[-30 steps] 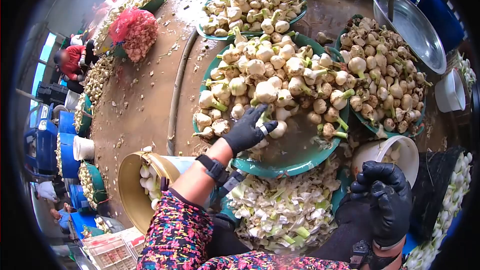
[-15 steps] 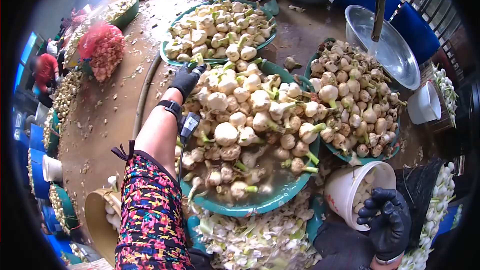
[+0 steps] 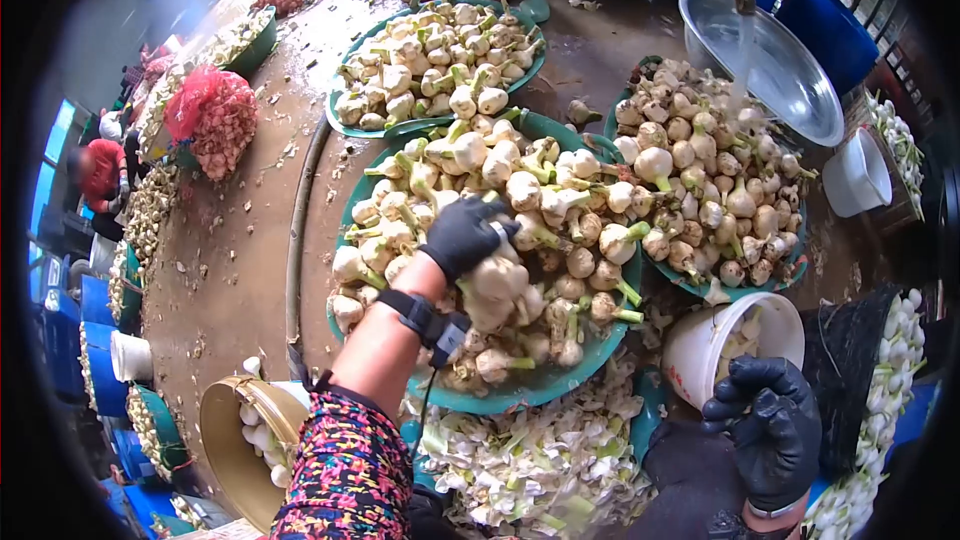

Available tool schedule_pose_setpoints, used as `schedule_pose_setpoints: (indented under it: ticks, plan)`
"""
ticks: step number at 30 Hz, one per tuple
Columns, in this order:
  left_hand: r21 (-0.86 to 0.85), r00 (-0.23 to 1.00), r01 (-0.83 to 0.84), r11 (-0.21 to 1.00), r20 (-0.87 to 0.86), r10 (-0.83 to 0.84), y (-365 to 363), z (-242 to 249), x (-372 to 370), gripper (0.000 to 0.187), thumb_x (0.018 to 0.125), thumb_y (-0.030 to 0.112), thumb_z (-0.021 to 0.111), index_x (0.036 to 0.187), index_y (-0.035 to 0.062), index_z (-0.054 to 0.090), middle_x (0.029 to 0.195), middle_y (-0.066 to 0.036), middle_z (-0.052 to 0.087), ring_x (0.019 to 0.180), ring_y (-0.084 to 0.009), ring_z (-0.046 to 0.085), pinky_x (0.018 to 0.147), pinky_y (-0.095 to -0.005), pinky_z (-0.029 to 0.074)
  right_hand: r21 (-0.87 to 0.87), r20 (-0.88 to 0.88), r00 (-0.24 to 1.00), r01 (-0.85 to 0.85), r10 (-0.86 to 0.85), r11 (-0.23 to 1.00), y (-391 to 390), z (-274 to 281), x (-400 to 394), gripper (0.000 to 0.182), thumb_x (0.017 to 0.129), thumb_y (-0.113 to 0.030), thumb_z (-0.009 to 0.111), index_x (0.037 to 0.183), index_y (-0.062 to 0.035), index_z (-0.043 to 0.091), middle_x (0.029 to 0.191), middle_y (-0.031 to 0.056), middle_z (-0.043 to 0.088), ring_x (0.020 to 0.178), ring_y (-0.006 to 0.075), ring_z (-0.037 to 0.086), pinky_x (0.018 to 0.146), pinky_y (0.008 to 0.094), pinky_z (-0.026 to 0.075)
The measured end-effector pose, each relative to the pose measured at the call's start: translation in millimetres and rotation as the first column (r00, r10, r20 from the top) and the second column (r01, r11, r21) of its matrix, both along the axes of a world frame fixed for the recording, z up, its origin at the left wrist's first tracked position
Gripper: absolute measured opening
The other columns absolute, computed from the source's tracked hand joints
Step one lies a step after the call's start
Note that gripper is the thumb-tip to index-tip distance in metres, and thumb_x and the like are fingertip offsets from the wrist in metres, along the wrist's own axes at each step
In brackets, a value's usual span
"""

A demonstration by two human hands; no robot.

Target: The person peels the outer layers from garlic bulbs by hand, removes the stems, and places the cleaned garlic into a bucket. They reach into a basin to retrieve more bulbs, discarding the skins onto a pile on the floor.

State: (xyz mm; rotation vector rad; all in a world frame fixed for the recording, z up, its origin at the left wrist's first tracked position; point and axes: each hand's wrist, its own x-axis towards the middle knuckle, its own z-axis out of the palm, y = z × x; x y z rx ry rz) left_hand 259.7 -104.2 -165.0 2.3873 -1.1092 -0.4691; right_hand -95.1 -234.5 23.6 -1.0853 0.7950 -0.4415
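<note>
A green tub (image 3: 590, 355) holds garlic bulbs (image 3: 525, 190) with short green stems, some of them in murky water. Over the middle of the tub is my left hand (image 3: 470, 237) in a black glove, its fingers bent down among the bulbs. The bulbs just below it are smeared by motion, and whether the fingers grip one is hidden. My right hand (image 3: 772, 430), also gloved, rests at the lower right with its fingers curled in. Anything inside those fingers is hidden. Just beyond it stands a white bucket (image 3: 685, 355) with peeled bulbs inside.
More garlic fills a green basin (image 3: 345, 120) behind and another basin (image 3: 800, 265) at right. Peelings (image 3: 540, 460) lie in front of me. A tan bucket (image 3: 225, 440) stands at left, near a hose (image 3: 295, 260). Water runs near a metal bowl (image 3: 830, 130). A person (image 3: 100, 175) sits far left.
My left hand has come back from the tub's far edge to its middle, and bulbs have shifted towards me over the water. My right hand stays low, fingers curled. The view has shifted slightly.
</note>
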Motion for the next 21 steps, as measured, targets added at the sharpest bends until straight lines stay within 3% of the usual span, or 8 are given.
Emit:
schedule_pose_setpoints:
  ticks: [2,5,10,12,14,19,20,21]
  plan:
    - [0.042,0.944,0.03,0.999,0.326,-0.042,1.4,-4.5,-36.2,0.06,0.074,0.049,0.062,0.117,0.0072,0.053,0.118,-0.023,0.048,0.106,-0.0408,0.047,0.092,-0.0429,0.038,0.05,0.013,0.999,-0.047,0.046,0.998,0.0,1.3,-2.2,0.04,0.084,-0.022,0.058,0.109,0.0069,0.048,0.091,0.0193,0.06,0.078,0.0282,0.064,0.066,0.0373,0.054]
    - [0.114,0.991,0.077,0.99,0.105,-0.089,15.8,14.0,-58.3,0.068,0.073,0.051,0.063,0.127,0.0126,0.047,0.132,-0.025,0.037,0.121,-0.0426,0.036,0.1,-0.0435,0.033,0.082,0.038,0.999,-0.028,0.025,0.996,-0.4,-0.7,-7.7,0.04,0.082,-0.02,0.059,0.108,0.0078,0.048,0.091,0.0202,0.06,0.077,0.0291,0.064,0.065,0.0373,0.055]
    - [0.236,0.978,0.204,0.95,-0.083,-0.189,16.3,66.1,-46.1,0.029,0.075,0.038,0.065,0.087,0.0118,0.068,0.1,-0.014,0.062,0.095,-0.0278,0.059,0.082,-0.0364,0.047,0.059,0.05,0.998,-0.027,0.024,0.998,-0.7,5.6,-6.9,0.04,0.082,-0.02,0.059,0.107,0.0087,0.049,0.091,0.0208,0.06,0.076,0.0295,0.064,0.065,0.038,0.055]
    - [0.265,0.984,0.102,0.959,0.114,-0.136,-1.6,59.2,-6.8,0.03,0.074,0.041,0.063,0.085,0.0128,0.067,0.09,-0.012,0.064,0.083,-0.0296,0.062,0.072,-0.0416,0.048,0.079,0.066,0.998,-0.029,0.024,0.996,-2.7,5.4,-6.7,0.039,0.082,-0.019,0.059,0.107,0.0091,0.049,0.091,0.0214,0.06,0.076,0.03,0.064,0.065,0.0391,0.055]
    - [0.033,0.99,0.018,0.999,0.14,-0.022,-17.3,64.9,25.7,0.035,0.074,0.037,0.063,0.097,0.011,0.065,0.092,-0.015,0.063,0.088,-0.0316,0.06,0.077,-0.0404,0.048,0.08,0.06,0.998,-0.016,0.011,0.997,-5.4,4.0,-7.5,0.038,0.082,-0.018,0.058,0.107,0.009,0.049,0.091,0.0217,0.06,0.077,0.0304,0.064,0.065,0.0398,0.055]
    - [0.106,0.923,-0.219,0.97,0.344,0.171,-65.1,19.9,91.2,0.071,0.074,0.041,0.065,0.134,0.0155,0.037,0.139,-0.023,0.027,0.124,-0.0387,0.034,0.101,-0.0433,0.033,0.055,0.058,0.998,-0.001,-0.002,0.998,-13.2,-0.1,-3.8,0.038,0.082,-0.018,0.057,0.107,0.0092,0.049,0.092,0.0223,0.06,0.077,0.0307,0.064,0.066,0.04,0.056]
    - [0.105,0.915,-0.258,0.96,0.346,0.208,-68.7,11.7,93.8,0.068,0.076,0.041,0.063,0.133,0.0127,0.039,0.136,-0.029,0.031,0.126,-0.0407,0.029,0.104,-0.0348,0.028,0.056,0.055,0.998,-0.007,0.004,0.998,-15.7,-0.3,-2.9,0.038,0.082,-0.018,0.057,0.107,0.0092,0.048,0.093,0.0223,0.06,0.077,0.0307,0.064,0.066,0.0399,0.056]
    - [0.131,0.961,-0.257,0.958,0.139,0.239,-71.2,1.3,93.7,0.066,0.076,0.044,0.063,0.13,0.0132,0.043,0.135,-0.027,0.033,0.127,-0.0388,0.029,0.104,-0.0343,0.028,0.264,-0.074,0.968,-0.212,0.239,0.941,-31.6,5.2,-10.9,0.048,0.084,-0.038,0.056,0.119,-0.0067,0.05,0.115,0.0077,0.056,0.112,0.0264,0.048,0.099,0.0403,0.034]
